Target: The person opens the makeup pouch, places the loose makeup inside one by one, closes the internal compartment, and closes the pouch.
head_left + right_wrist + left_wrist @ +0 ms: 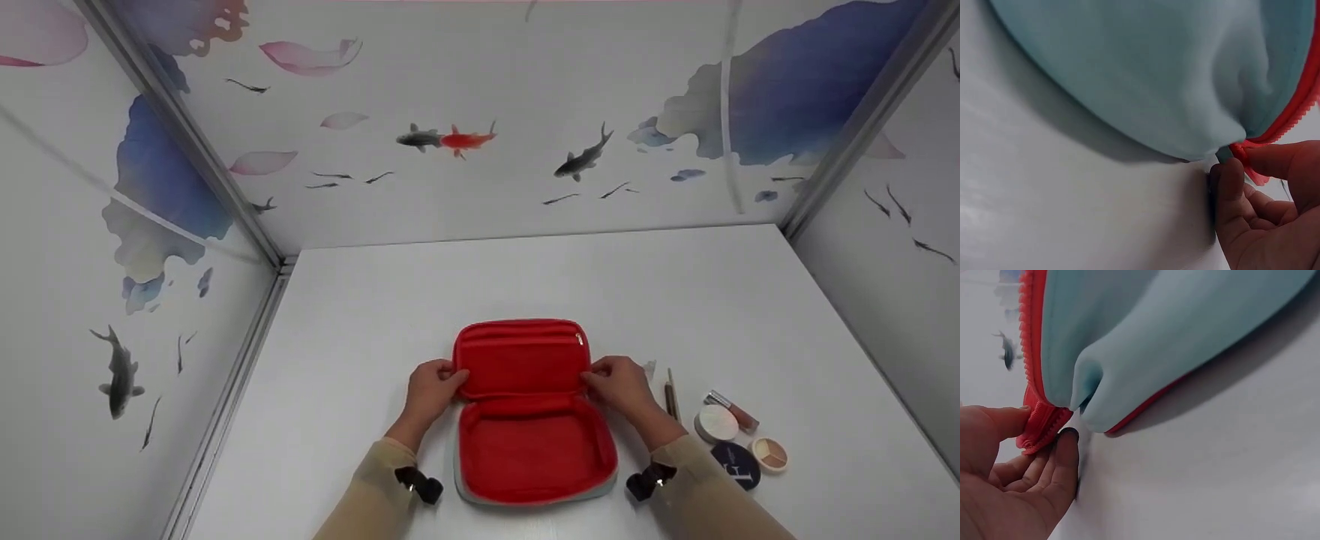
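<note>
A zippered cosmetic bag lies unfolded on the white table, its red inside facing up and its lid laid back away from the person. Pale blue-green cloth covers its outside, edged by a red zipper. My left hand pinches the left edge of the lid between thumb and fingers. On the opposite side, my right hand pinches the lid's right edge the same way. In the right wrist view, thumb and fingertips of the right hand meet at the red edge near the fold.
Right of the bag lie makeup items: thin brushes or pencils, a lip gloss tube, a white round jar, a dark round compact and a small palette. Printed white walls enclose the table.
</note>
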A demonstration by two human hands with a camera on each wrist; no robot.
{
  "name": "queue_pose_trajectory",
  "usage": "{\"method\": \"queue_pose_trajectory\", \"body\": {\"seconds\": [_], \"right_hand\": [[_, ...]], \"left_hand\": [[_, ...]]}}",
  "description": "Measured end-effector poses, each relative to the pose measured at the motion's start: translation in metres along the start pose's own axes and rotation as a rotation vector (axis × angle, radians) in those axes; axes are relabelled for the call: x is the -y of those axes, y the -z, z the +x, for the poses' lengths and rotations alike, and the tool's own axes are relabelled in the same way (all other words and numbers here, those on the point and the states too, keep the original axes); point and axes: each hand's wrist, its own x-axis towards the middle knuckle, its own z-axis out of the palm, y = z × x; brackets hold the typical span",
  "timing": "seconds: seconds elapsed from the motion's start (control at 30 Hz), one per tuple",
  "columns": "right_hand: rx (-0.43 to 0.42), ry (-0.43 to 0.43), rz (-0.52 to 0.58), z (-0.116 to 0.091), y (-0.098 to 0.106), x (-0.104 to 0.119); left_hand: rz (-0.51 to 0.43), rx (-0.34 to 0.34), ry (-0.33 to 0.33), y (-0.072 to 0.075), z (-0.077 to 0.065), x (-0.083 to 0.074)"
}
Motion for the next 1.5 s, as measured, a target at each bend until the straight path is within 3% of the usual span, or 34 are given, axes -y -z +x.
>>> {"method": "queue_pose_trajectory", "body": {"seconds": [0.17, 0.47, 0.63, 0.77, 1.0, 1.2, 1.3, 1.5], "right_hand": [[-0.047, 0.023, -0.074, -0.001, 0.003, 0.000], [-0.092, 0.013, -0.074, -0.018, 0.011, -0.011], [-0.111, 0.014, -0.077, -0.037, 0.027, -0.014], [-0.135, 0.004, -0.085, -0.048, 0.050, -0.012], [-0.169, -0.025, -0.067, -0.057, 0.084, -0.011], [-0.196, -0.017, -0.085, -0.058, 0.099, -0.019], [-0.185, 0.002, -0.137, -0.057, 0.103, -0.023], [-0.150, -0.018, -0.235, -0.056, 0.104, -0.026]], "left_hand": [[-0.005, 0.000, 0.053, -0.001, 0.000, -0.007], [-0.033, 0.063, 0.092, -0.001, -0.008, -0.006], [0.049, 0.051, 0.100, 0.003, -0.016, -0.006], [0.178, -0.028, 0.014, 0.006, -0.017, -0.017], [0.373, -0.137, -0.180, 0.009, -0.024, -0.050], [0.462, -0.085, -0.306, 0.003, -0.020, -0.075], [0.521, -0.047, -0.326, -0.005, -0.012, -0.082], [0.661, -0.039, -0.348, -0.016, 0.007, -0.088]]}}
